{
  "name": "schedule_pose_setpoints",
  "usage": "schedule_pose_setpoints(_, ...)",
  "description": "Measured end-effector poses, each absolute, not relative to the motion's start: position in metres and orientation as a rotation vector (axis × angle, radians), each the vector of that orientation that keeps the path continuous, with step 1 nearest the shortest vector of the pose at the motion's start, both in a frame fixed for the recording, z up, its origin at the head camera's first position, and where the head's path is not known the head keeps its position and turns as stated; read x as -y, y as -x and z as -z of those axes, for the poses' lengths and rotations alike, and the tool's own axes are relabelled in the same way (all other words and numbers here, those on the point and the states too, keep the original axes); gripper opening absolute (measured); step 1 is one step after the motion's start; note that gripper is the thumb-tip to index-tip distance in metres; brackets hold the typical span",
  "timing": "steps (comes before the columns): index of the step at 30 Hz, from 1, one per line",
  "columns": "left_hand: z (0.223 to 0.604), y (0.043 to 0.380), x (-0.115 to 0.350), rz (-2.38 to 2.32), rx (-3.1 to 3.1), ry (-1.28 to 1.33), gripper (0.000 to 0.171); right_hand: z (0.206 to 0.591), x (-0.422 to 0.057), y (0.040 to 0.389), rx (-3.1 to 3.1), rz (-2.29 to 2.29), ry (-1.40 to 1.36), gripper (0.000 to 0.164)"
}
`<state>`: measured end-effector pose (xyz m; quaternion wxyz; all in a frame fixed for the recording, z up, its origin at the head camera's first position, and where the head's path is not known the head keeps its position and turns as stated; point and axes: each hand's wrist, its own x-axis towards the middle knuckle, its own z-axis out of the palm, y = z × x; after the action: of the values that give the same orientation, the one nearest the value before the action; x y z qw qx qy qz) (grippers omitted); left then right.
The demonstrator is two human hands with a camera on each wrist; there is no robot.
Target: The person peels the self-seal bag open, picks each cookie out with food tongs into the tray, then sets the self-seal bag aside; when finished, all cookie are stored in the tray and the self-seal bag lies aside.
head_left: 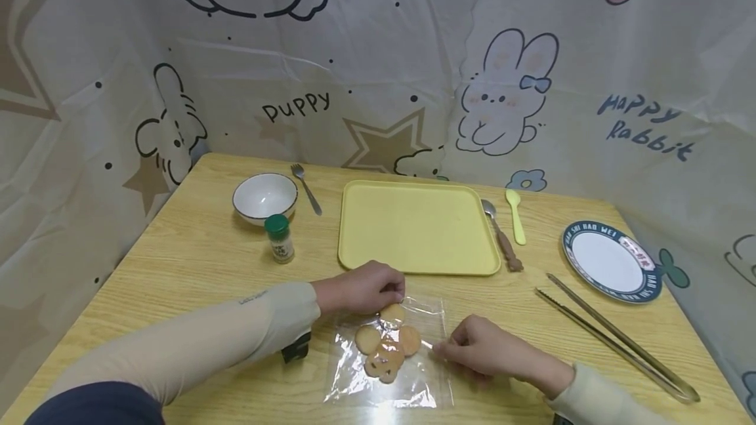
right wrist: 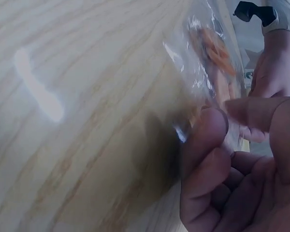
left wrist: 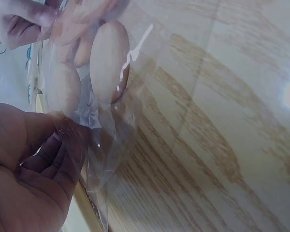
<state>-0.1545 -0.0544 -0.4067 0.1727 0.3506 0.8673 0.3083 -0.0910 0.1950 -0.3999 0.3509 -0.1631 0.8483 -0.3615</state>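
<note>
A clear plastic bag (head_left: 422, 379) with several round cookies (head_left: 409, 340) and a larger bear-shaped cookie (head_left: 385, 361) inside lies in front of me in the head view. My left hand (head_left: 367, 287) pinches the bag's far edge between thumb and fingers. In the left wrist view the film bunches at those fingertips, close to two pale cookies (left wrist: 109, 63). At the bag's right side, my right hand (head_left: 480, 345) pinches the edge with thumb and forefinger. Its other fingers curl in towards the palm in the right wrist view.
Behind the bag lies a yellow tray (head_left: 416, 228). Left of it are a white bowl (head_left: 266, 197), a green-capped shaker (head_left: 279, 239) and a fork (head_left: 307, 190). To the right: a brown-handled spoon (head_left: 504, 241), a yellow spoon (head_left: 516, 218), a blue-rimmed plate (head_left: 611, 261) and metal tongs (head_left: 620, 340).
</note>
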Motion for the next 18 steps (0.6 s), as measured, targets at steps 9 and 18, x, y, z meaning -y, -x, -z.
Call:
schedule_pose_setpoints(9, 0.406, 0.153, 0.054, -0.868, -2.474, -1.007, 0.015, 0.402, -0.209, 0.088, -2.096, 1.016, 0.486, 0.036)
schedule_pose_setpoints(18, 0.406, 0.153, 0.054, -0.845, -2.486, -1.011, 0.014, 0.404, -0.218, 0.083, -2.061, 1.042, 0.462, 0.043)
